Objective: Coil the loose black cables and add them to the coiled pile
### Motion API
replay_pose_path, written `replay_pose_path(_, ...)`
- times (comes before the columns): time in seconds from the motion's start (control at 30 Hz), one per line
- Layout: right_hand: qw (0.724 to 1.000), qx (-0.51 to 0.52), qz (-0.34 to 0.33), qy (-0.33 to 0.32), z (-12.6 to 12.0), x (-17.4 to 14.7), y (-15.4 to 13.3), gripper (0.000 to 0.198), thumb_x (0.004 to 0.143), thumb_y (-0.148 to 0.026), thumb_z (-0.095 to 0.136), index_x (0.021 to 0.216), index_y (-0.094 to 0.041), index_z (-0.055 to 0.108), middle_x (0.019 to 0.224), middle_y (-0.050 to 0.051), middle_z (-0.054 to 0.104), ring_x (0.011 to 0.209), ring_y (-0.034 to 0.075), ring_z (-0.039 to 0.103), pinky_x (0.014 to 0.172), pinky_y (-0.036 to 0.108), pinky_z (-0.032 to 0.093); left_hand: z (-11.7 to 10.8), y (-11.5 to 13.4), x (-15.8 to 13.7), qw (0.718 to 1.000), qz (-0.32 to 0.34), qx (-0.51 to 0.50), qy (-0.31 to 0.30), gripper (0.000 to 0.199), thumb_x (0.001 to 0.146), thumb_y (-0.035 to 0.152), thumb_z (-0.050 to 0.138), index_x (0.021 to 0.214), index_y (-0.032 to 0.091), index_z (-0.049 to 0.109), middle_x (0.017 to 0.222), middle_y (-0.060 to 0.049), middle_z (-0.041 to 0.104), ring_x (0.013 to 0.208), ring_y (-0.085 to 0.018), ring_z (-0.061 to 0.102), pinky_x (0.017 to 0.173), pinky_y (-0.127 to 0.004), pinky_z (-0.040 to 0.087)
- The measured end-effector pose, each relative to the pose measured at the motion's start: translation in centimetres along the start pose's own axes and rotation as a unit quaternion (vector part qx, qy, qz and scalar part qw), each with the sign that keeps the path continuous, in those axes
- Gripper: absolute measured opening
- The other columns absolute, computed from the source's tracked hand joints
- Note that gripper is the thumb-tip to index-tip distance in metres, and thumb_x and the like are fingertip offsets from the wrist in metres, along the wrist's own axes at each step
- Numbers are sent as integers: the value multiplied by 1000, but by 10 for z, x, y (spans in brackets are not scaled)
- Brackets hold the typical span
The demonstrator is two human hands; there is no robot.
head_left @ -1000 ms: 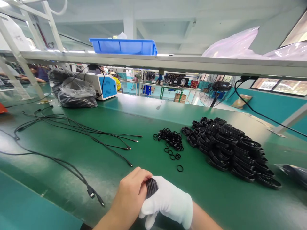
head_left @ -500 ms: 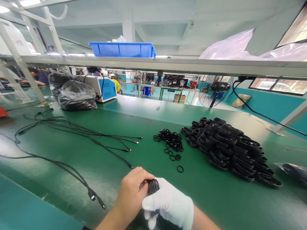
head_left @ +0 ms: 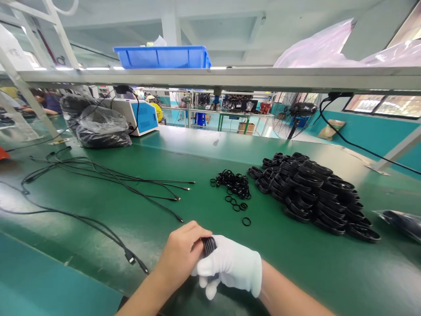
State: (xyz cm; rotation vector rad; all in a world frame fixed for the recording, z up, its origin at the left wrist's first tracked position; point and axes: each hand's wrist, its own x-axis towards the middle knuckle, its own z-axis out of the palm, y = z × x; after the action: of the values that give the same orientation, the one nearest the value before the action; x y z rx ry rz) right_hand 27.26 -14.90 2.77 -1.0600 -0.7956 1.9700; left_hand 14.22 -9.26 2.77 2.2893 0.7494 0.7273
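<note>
A coiled black cable [head_left: 208, 245] is gripped between both hands near the front edge of the green table [head_left: 276, 267]. My bare left hand [head_left: 182, 250] closes on the coil's left side. On its right side, my right hand [head_left: 230, 263] in a white glove wraps round it, and the hands hide most of the coil. Several small black rings [head_left: 235, 186] lie in a little heap ahead, with one loose ring [head_left: 246, 221] closer to me. Uncoiled black cables [head_left: 108, 175] stretch across the table at the left, their plugs towards the middle.
A large pile of coiled cables [head_left: 305, 193] stands at the right. Back left are a plastic bag [head_left: 101, 127] of dark items and a white and blue machine [head_left: 144, 116]. Overhead, a shelf [head_left: 243, 79] carries a blue bin [head_left: 162, 58]. A fan [head_left: 296, 114] stands beyond.
The camera view has tilted down slightly, so the background sits higher. Both hands keep hold of the coiled cable in nearly the same place, with only slight shifts of the fingers.
</note>
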Motion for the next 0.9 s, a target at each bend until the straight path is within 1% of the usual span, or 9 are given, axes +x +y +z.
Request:
replay_pose_path(0.13,1000,-3,-3,27,-3,-2,1,20,50,-18,69,65,-11,58,51,-2,49,48,11,53,39,21,48,6,0,4,1000,-13,-16,18,36,73,-1,43,85,21,68,79,1,64,73,-11,61,66,-21,47)
replay_pose_path(0.27,998,17,-26,49,-10,-7,3,23,52,-21,69,69,-11,58,58,1,55,50,12,57,41,22,49,8,4,6,999,-20,-25,25,37,74,0,51,99,24,63,85,3,64,72,-10,60,70,-21,49)
replay_pose_path(0.37,999,19,-30,37,-15,-9,3,27,52,-24,71,73,-10,59,62,2,58,59,16,62,48,25,52,11,3,5,997,44,10,69,31,78,5,54,103,23,61,88,1,64,75,-11,61,70,-21,49)
replay_pose_path(0.47,999,11,-22,36,-18,-10,2,27,52,-23,70,73,-11,60,58,1,56,59,16,61,47,24,52,18,-1,4,981,146,64,113,21,83,7,49,93,19,63,78,-1,64,70,-13,60,64,-22,48)
replay_pose_path(0.53,999,2,-21,46,-18,-12,0,25,51,-19,69,73,-11,59,56,0,55,55,14,60,44,22,51,22,-2,5,975,167,81,126,19,85,8,47,89,17,64,71,-1,63,64,-12,58,60,-22,47)
replay_pose_path(0.63,998,-25,-17,62,-17,-15,-5,18,50,-14,65,66,-12,58,52,-2,54,49,11,56,41,20,49,22,-1,10,983,135,68,105,21,83,7,47,89,18,64,73,-1,64,66,-13,60,61,-22,48)
replay_pose_path(0.73,997,-42,-19,67,-15,-17,-7,11,49,-12,64,55,-12,54,48,-2,52,43,8,52,38,17,47,19,2,16,995,87,42,40,28,79,4,45,89,19,65,79,-1,66,72,-13,62,66,-21,49)
replay_pose_path(0.8,997,-27,-25,62,-15,-16,-6,11,50,-13,64,53,-12,54,47,-2,52,40,8,51,36,17,45,19,5,19,997,64,31,7,29,80,5,43,88,20,66,79,-1,66,72,-13,62,66,-22,49)
replay_pose_path(0.9,998,5,-31,61,-19,-14,-3,11,51,-13,64,56,-12,54,47,-2,51,40,10,52,34,18,45,14,9,23,999,30,18,-15,30,80,7,40,85,19,67,78,-2,66,71,-14,61,67,-24,48)
